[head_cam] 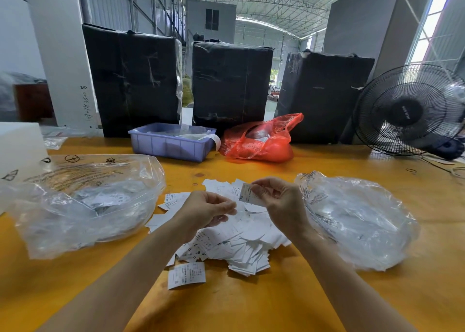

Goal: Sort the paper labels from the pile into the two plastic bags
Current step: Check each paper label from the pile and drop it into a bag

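My right hand (pixel 281 201) pinches one small white paper label (pixel 247 195) above the loose pile of white paper labels (pixel 241 243) on the yellow table (pixel 251 304). My left hand (pixel 206 212) hovers over the pile, fingers curled, apparently empty. A clear crumpled plastic bag (pixel 83 206) lies left, another clear plastic bag (pixel 357 218) right.

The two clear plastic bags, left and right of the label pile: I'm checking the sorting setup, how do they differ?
The left clear plastic bag shows large printed symbols and text on top; the right clear plastic bag shows only a little print near its rim. The left bag spreads wider. Both are crumpled, hold white paper labels and lie on the yellow wooden table.
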The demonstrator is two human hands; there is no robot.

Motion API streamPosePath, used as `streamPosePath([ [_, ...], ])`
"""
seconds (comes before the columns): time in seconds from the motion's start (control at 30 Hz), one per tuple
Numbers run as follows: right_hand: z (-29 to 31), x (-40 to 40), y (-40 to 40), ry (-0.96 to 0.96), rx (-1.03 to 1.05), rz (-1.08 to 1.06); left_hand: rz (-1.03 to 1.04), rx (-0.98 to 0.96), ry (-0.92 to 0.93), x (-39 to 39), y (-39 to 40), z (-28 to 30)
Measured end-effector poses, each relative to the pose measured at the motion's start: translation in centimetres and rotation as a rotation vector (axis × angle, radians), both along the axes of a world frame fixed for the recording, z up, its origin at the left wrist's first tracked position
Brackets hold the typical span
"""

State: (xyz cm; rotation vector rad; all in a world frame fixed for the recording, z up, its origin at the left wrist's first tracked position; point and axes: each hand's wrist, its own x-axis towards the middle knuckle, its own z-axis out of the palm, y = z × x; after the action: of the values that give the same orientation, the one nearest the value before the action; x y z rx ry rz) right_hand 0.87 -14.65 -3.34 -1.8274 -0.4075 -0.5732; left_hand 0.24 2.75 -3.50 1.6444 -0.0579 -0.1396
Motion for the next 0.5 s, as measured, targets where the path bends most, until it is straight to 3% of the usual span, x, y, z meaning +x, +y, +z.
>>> streamPosePath([
  [0.5, -0.42, 0.3, -0.08, 0.0, -0.046, 0.027, -0.112, 0.057, -0.014, -0.37, 0.02, 0.43],
])
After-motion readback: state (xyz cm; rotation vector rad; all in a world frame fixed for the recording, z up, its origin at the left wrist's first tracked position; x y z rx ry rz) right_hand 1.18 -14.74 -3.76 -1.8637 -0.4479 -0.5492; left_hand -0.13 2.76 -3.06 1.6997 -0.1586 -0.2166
